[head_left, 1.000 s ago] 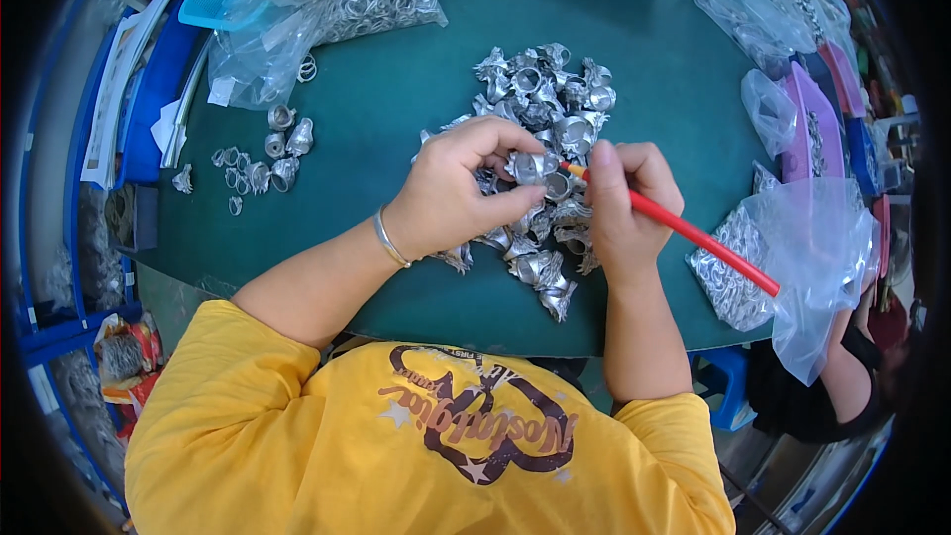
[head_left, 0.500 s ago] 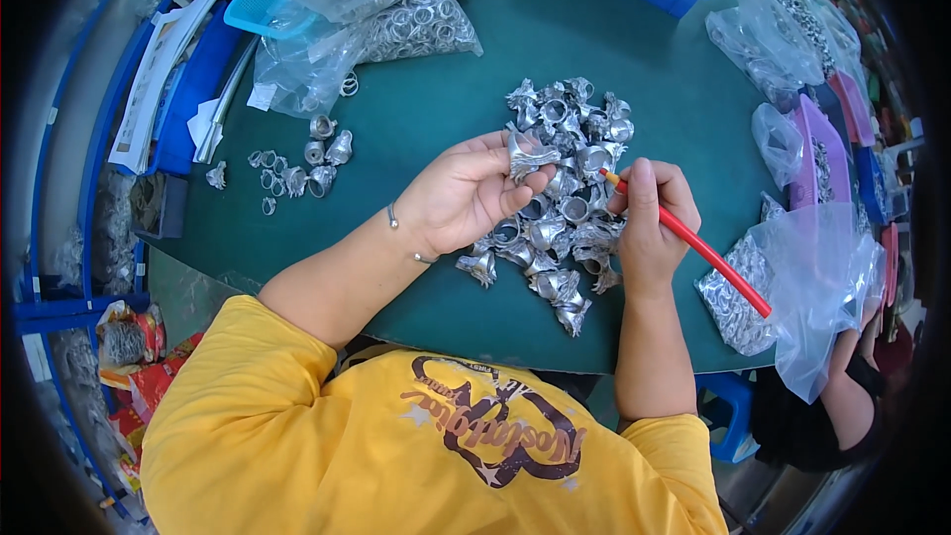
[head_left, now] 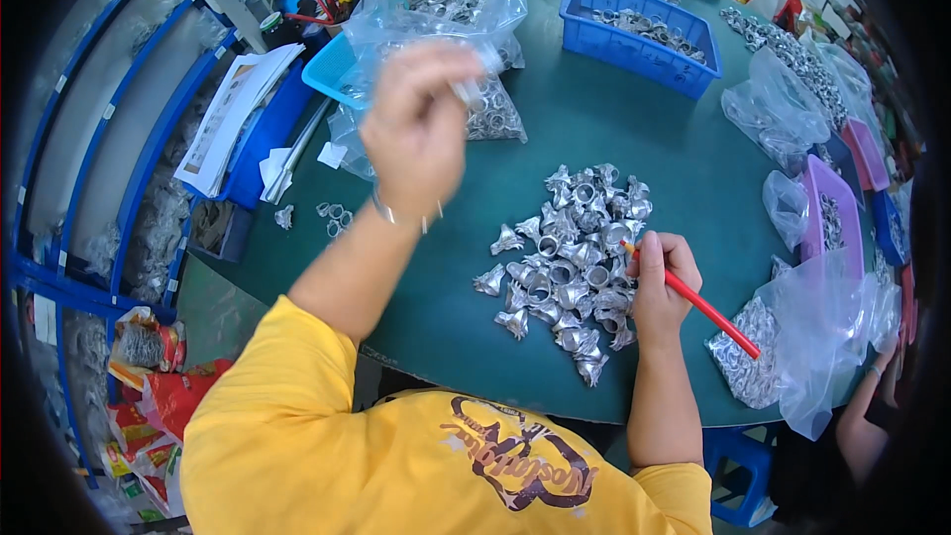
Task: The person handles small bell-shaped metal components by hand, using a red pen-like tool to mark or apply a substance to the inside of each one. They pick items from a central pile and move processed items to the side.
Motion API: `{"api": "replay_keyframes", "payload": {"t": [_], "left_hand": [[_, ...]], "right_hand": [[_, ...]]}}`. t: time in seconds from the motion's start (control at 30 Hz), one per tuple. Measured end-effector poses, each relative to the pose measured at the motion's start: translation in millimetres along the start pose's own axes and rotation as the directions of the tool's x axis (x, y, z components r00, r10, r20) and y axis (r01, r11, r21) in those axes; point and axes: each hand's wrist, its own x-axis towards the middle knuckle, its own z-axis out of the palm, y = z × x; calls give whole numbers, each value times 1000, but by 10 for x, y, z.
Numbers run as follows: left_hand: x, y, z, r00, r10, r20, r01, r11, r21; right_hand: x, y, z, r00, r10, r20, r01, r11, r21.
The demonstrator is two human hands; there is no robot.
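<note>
My left hand [head_left: 416, 134] is raised to the left of the pile, in front of the clear bags. It is smeared by motion, with a blurred silver ring [head_left: 469, 91] at its fingertips. My right hand [head_left: 662, 282] grips a red pencil [head_left: 705, 309], its tip pointing at the right side of the heap. That heap of chunky silver rings [head_left: 570, 282] lies on the green table [head_left: 436, 282], just left of the right hand. Beyond my left forearm, a few small plain rings [head_left: 335, 218] are partly visible.
A clear bag of rings [head_left: 495, 114] lies at the far left beside a turquoise basket [head_left: 335, 71]. A blue bin [head_left: 642, 48] stands at the back, a purple tray [head_left: 820, 203] at right. Near it lies another filled bag [head_left: 745, 357]. Other people sit at the table's edges.
My left hand has lifted from the heap and swung left and away, carrying the ring. My right hand stays beside the heap with the pencil. The view has tilted farther up the table.
</note>
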Motion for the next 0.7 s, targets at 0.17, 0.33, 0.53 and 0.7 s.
{"api": "replay_keyframes", "payload": {"t": [0.17,0.33,0.53,0.7], "left_hand": [[823,-820,-286,974,-106,198,-12,856,517],[340,-249,-54,883,181,434,-349,871,347],[-925,335,311,545,-314,777,158,949,272],[-1108,303,325,758,-203,620,149,979,139]], "right_hand": [[-4,-73,12,999,-47,16,47,999,14],[53,-39,21,1000,20,-6,-20,999,40],[44,-83,-28,999,53,-6,-52,993,105],[36,-55,38,995,85,45,-90,987,136]]}}
